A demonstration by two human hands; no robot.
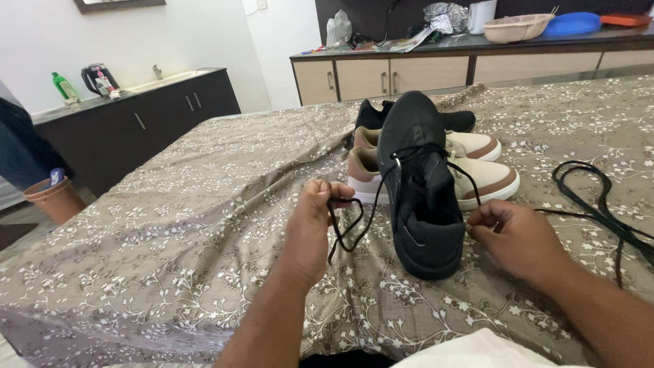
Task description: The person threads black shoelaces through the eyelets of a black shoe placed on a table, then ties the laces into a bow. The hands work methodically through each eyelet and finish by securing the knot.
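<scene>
black mesh and a dark sole make up the black shoe point(421, 191), which lies toe toward the camera on the brown flower-print bedspread point(170, 225); everything else is placed from it. far left of the shoe, on a dark table point(129, 123), stand a green bottle point(65, 87) with a pale label and a black kettle point(95, 76). just left of the shoe, the left hand point(312, 218) is pinched shut on one end of the black lace point(347, 221). behind the shoe sit two cream-and-tan sneakers point(487, 174). just right of the shoe, the right hand point(518, 238) is closed on the lace's other end. farther right lies a loose black cord point(599, 204). behind, up right, a beige basket point(518, 27) and blue lid point(572, 24).
</scene>
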